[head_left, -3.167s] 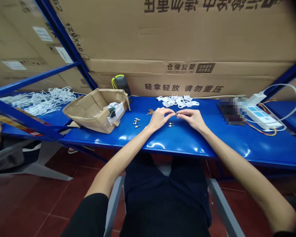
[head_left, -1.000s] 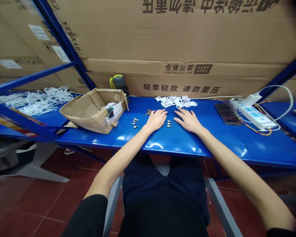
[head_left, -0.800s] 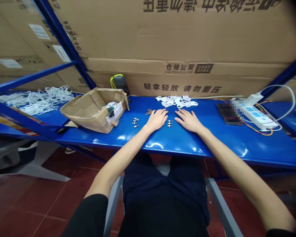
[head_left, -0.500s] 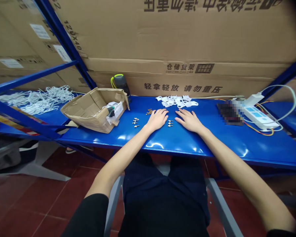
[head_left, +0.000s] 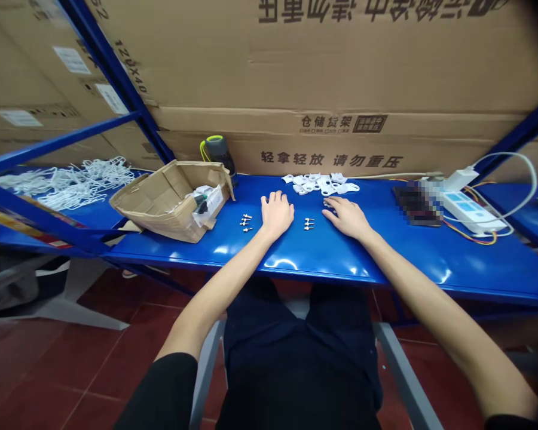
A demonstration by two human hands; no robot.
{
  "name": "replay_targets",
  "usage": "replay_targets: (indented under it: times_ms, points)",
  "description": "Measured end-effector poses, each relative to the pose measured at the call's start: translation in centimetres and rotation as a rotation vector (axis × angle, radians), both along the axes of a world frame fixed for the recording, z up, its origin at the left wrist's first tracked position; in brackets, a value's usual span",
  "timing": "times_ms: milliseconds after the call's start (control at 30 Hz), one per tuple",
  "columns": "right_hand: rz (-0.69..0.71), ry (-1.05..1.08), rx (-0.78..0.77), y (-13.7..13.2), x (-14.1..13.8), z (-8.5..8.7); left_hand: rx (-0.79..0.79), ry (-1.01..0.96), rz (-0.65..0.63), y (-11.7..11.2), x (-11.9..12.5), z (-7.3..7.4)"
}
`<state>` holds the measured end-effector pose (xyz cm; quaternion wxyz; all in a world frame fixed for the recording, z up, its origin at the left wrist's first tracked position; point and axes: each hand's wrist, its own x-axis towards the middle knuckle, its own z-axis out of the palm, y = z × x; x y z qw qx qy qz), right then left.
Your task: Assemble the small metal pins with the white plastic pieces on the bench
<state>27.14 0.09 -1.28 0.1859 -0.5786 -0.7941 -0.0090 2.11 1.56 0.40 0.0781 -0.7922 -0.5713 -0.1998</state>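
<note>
My left hand [head_left: 278, 214] is palm down on the blue shelf top, fingers apart and slightly bent, covering the spot where small brass-coloured pieces lay. To its left lies a small group of metal pins with pale collars [head_left: 246, 223]. Similar pins [head_left: 309, 224] lie in a short row between my hands. My right hand [head_left: 347, 217] rests palm down to the right of that row, fingers apart. Small silvery pieces [head_left: 330, 203] show by its fingertips; whether it touches them I cannot tell. Beyond both hands is a loose pile of white plastic parts with round holes [head_left: 325, 184].
An open cardboard box [head_left: 156, 206] stands at left, with a dark bottle [head_left: 222, 154] behind it. White wire hooks [head_left: 83, 182] are heaped further left. At right are a power strip [head_left: 473, 212] with cables and a pixelated dark object [head_left: 415, 206]. Large cartons [head_left: 341, 65] form the back.
My left hand has shifted left and slightly away from me, over the brass-coloured pieces. My right hand has moved slightly right, its fingers bending more, with silvery pieces now showing near them.
</note>
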Motion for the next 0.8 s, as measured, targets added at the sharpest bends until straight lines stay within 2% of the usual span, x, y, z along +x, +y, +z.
replay_targets:
  times_ms: [100,333,567,800]
  points:
    - [-0.018,-0.009,0.017,0.0,0.0,0.1,-0.011,0.023,0.007,-0.1,-0.1,0.2]
    - [-0.030,-0.013,0.032,-0.3,0.0,0.5,-0.027,0.025,-0.104,0.1,-0.2,0.2]
    - [-0.040,0.027,0.050,-0.3,0.0,0.7,0.007,0.029,0.024,-0.3,-0.7,1.3]
    - [-0.024,0.050,0.093,-0.2,-0.1,0.6,-0.039,0.018,-0.117,0.1,-0.6,1.0]
